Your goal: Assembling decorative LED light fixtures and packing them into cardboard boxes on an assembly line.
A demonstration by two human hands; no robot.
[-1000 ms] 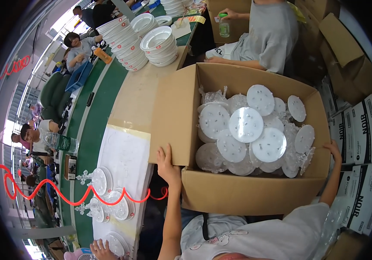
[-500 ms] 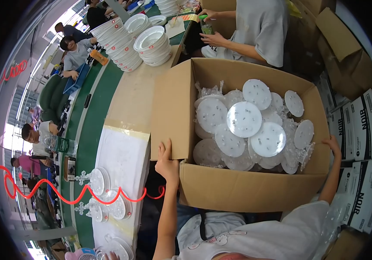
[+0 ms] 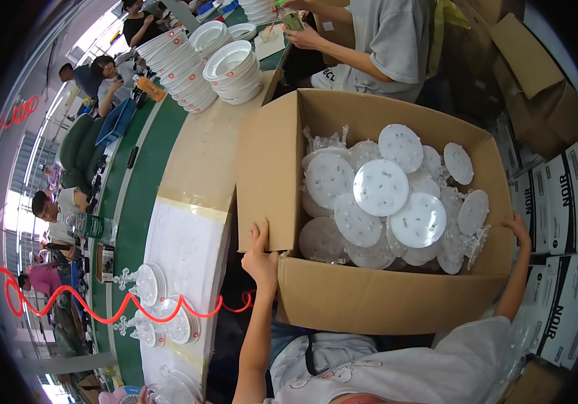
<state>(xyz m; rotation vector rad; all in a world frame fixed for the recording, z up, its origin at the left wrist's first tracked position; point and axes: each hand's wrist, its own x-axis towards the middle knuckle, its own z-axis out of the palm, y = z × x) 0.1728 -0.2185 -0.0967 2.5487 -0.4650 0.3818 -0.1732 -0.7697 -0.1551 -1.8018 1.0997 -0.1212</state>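
An open cardboard box (image 3: 390, 303) stands in front of me, held between my two hands. My left hand (image 3: 260, 266) grips its near left corner beside the raised side flap (image 3: 262, 182), with fingers against the cardboard. On the opposite side, my right hand (image 3: 518, 230) clasps the wall near the right corner; its fingertips are partly hidden. Inside lies a loose heap of round white discs with small protrusions (image 3: 380, 187), mixed with clear plastic pieces (image 3: 329, 141). What supports the box from below is hidden.
Left of the box runs a worktable (image 3: 191, 161) bearing stacks of white round dishes (image 3: 232, 71) and disc assemblies (image 3: 174, 320). A red coiled hose (image 3: 100, 316) crosses it. A co-worker (image 3: 386, 47) is beyond the box. White printed cartons (image 3: 561, 296) line the right side.
The table and its stacks have shifted slightly left in view, while the box and my hands keep nearly the same place. The co-worker beyond the box has moved left and upward in view.
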